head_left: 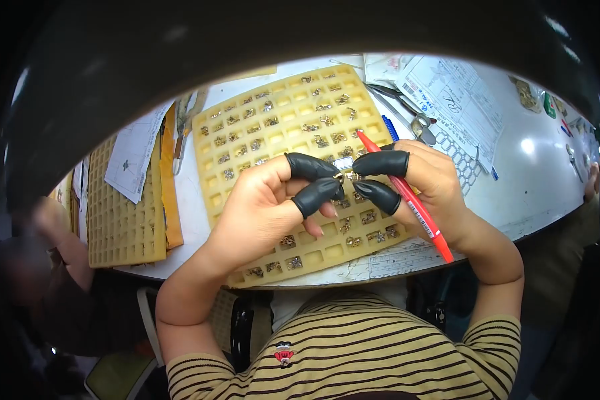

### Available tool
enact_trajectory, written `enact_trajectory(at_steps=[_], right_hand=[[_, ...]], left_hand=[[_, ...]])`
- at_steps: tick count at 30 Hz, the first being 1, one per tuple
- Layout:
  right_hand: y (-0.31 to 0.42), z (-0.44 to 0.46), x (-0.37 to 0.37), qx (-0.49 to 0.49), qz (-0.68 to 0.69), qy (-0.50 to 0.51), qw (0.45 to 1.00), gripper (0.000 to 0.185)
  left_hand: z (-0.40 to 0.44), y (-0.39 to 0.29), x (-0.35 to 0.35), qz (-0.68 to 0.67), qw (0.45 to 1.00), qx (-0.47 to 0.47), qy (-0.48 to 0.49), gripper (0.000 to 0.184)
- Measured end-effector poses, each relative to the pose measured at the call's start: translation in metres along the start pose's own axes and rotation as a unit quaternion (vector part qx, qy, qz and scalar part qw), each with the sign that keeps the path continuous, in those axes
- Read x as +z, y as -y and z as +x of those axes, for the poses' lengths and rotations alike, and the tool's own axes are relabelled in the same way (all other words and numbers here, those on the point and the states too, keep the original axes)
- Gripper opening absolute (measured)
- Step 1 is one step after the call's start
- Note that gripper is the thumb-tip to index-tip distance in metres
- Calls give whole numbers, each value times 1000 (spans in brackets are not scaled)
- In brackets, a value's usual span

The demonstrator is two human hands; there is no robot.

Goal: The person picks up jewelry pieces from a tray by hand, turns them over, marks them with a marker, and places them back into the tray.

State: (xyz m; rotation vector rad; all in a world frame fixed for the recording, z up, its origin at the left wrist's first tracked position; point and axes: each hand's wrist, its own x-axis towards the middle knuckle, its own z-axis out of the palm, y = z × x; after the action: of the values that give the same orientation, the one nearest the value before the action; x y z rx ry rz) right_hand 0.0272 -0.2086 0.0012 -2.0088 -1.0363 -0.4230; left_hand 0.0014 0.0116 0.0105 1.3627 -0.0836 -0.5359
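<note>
Black covers sit on the thumbs and index fingers of both hands. My left hand (273, 193) pinches one side of a small metal jewelry piece (348, 177). On its other side, my right hand (420, 180) pinches the same piece, and the fingertips almost meet. A red pen (420, 213) lies slanted across my right hand, passing between its fingers. Under both hands is a yellow compartment tray (287, 138), many of whose pockets hold small metal pieces. The piece's details are mostly hidden by the fingertips.
A second yellow tray (127, 227) with a paper (135, 157) on it lies at the left. Pliers (397, 98), a blue pen (390, 128) and printed sheets (450, 100) lie beyond my right hand. Parts of other people show at both sides.
</note>
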Motion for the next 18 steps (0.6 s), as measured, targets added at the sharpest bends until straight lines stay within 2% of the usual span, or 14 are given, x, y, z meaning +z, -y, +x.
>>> enact_trajectory(at_steps=[2,6,7,9,11,15,16,18], right_hand=[[0,3,-4,25,-17,-26,999,21],[-10,4,-9,97,29,-74,992,18],[-10,5,-12,92,32,-77,992,18],[-9,6,-17,168,60,-71,981,17],[-15,7,-18,161,72,-78,981,17],[-18,6,-19,178,105,-90,974,16],[-18,6,-20,181,109,-89,973,16],[-16,6,-23,177,105,-78,975,16]], left_hand=[[1,-2,0,97,982,131,-91,15],[15,-5,-18,249,915,212,-236,16],[21,-4,-22,254,911,215,-242,16],[33,-3,-29,263,905,221,-253,16],[43,0,-34,322,898,170,-247,17],[59,4,-37,419,866,128,-241,19],[64,9,-40,422,863,131,-244,19],[67,11,-40,472,824,191,-249,21]])
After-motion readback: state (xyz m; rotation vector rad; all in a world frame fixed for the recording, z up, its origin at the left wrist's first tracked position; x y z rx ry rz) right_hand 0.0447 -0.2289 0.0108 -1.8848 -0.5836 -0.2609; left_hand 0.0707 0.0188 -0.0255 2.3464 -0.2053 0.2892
